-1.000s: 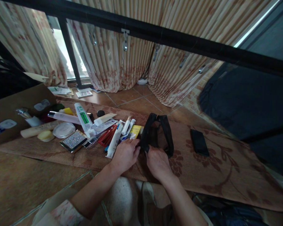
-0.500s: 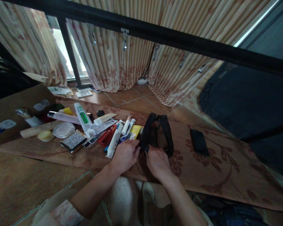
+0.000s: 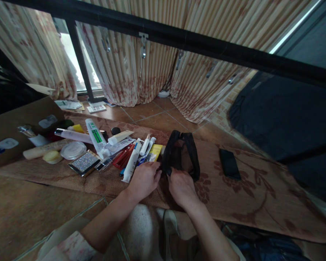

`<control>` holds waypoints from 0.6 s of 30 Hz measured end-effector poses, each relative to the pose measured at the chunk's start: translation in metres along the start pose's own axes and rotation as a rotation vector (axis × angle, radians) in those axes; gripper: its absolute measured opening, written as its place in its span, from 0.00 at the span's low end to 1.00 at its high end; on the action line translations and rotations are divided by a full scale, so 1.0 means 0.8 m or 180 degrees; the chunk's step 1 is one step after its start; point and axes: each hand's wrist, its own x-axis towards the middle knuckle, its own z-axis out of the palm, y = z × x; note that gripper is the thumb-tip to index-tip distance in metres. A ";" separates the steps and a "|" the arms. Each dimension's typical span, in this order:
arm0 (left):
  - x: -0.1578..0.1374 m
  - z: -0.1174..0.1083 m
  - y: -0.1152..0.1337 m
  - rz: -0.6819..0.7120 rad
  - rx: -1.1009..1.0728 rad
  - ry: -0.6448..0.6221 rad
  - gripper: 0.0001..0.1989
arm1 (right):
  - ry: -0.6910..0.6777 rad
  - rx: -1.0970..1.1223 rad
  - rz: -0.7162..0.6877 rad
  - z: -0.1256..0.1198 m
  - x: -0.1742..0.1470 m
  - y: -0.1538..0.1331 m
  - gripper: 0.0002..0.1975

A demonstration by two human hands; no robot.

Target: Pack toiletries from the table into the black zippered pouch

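A black mesh pouch (image 3: 194, 156) stands with its top gaping on the brown patterned cloth. My right hand (image 3: 182, 186) is closed on the pouch's near edge. My left hand (image 3: 146, 180), fingers curled, is at the pouch's left near side and seems to grip its edge; the fingertips are partly hidden. Just left of it lie a white tube (image 3: 132, 163), a yellow packet (image 3: 154, 153) and cotton swabs (image 3: 145, 144). Farther left are a white-and-green tube (image 3: 96, 136), a glittery compact (image 3: 84, 163), a round clear-lidded jar (image 3: 73, 150) and a small yellow round container (image 3: 52, 157).
A black phone (image 3: 229, 164) lies on the cloth at the right. At the left stands a cardboard box (image 3: 24, 119). A dark metal rail (image 3: 163, 34) crosses above, before striped curtains (image 3: 119, 65). Leaflets (image 3: 96, 107) lie on the tiled floor behind.
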 end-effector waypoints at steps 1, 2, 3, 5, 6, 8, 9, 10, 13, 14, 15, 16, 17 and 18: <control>0.000 0.000 0.000 0.0000 0.0012 -0.0004 0.10 | -0.0003 0.0004 -0.0003 0.000 0.000 0.000 0.13; 0.000 0.000 0.000 -0.0004 0.0030 -0.0006 0.10 | -0.0005 0.0006 -0.0010 0.000 0.000 0.000 0.13; 0.000 0.001 -0.001 -0.0006 0.0044 -0.0007 0.09 | -0.0003 0.0007 -0.0016 -0.001 0.000 0.000 0.13; 0.000 0.001 -0.001 0.0002 0.0054 0.0010 0.09 | 0.0001 0.0007 -0.0023 -0.001 0.000 0.000 0.13; -0.001 0.001 -0.001 0.0009 0.0052 0.0021 0.09 | 0.0006 0.0006 -0.0027 -0.001 0.000 0.000 0.13; -0.001 0.001 -0.001 0.0012 0.0045 0.0022 0.09 | -0.0007 0.0000 -0.0022 -0.002 0.000 0.000 0.13; -0.001 0.001 0.000 0.0007 0.0046 0.0017 0.09 | -0.0024 -0.0006 -0.0010 -0.002 0.000 0.000 0.13; -0.001 0.001 0.000 -0.0002 0.0053 0.0011 0.09 | -0.0043 -0.0009 0.0002 -0.002 0.000 0.000 0.14; -0.001 0.001 0.001 -0.0025 0.0081 -0.0006 0.09 | -0.0068 0.0020 0.0017 -0.002 0.000 -0.001 0.13; -0.001 0.001 0.001 -0.0029 0.0086 -0.0008 0.09 | -0.0057 0.0033 0.0011 -0.002 0.000 -0.001 0.13; -0.001 0.000 0.001 -0.0028 0.0088 -0.0012 0.09 | -0.0044 0.0040 0.0005 -0.003 0.000 -0.001 0.13; -0.001 0.000 0.001 -0.0024 0.0087 -0.0015 0.09 | -0.0029 0.0040 0.0001 -0.003 0.000 -0.001 0.13; -0.001 0.000 0.001 -0.0015 0.0084 -0.0018 0.09 | -0.0016 0.0035 -0.0002 -0.003 0.000 -0.001 0.13; -0.001 0.000 0.001 -0.0010 0.0083 -0.0020 0.09 | -0.0006 0.0027 -0.0003 -0.003 0.000 -0.001 0.13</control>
